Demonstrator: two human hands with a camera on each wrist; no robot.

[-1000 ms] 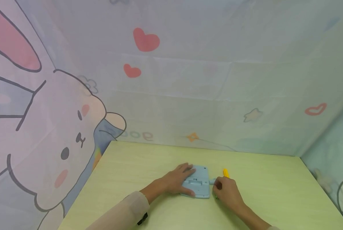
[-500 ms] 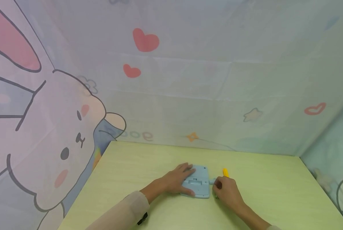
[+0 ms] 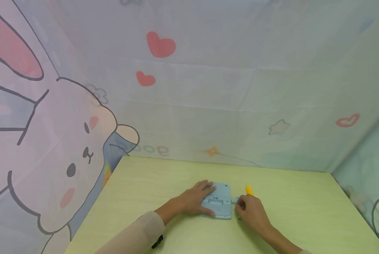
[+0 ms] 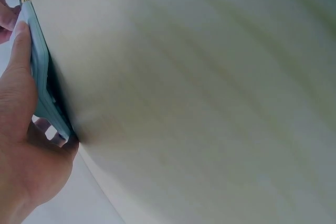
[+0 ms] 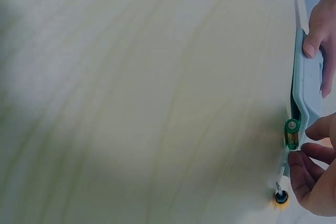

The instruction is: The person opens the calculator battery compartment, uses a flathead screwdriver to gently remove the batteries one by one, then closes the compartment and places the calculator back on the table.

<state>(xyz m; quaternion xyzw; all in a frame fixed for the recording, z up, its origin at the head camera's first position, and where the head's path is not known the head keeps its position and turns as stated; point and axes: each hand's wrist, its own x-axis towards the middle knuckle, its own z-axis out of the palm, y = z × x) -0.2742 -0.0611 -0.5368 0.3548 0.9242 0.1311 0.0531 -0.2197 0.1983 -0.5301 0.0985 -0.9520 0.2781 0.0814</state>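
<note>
A light-blue flat device [image 3: 221,192] with a recessed compartment in its upward side lies on the table. My left hand [image 3: 194,199] rests spread over its left side, with the thumb along the near edge. Just off the right edge is a small light-blue piece [image 3: 234,200]. My right hand [image 3: 252,213] is beside it, thumb and fingers curled together. A green-ended battery [image 5: 292,134] is close to the right fingertips in the right wrist view. Whether those fingers grip the battery, the piece or nothing is hidden.
A yellow-handled screwdriver [image 3: 249,191] lies just behind the right hand, its metal tip visible in the right wrist view. The pale green table [image 3: 164,176] ends at a printed cloth backdrop [image 3: 208,106]. Another cloth hangs along the right side.
</note>
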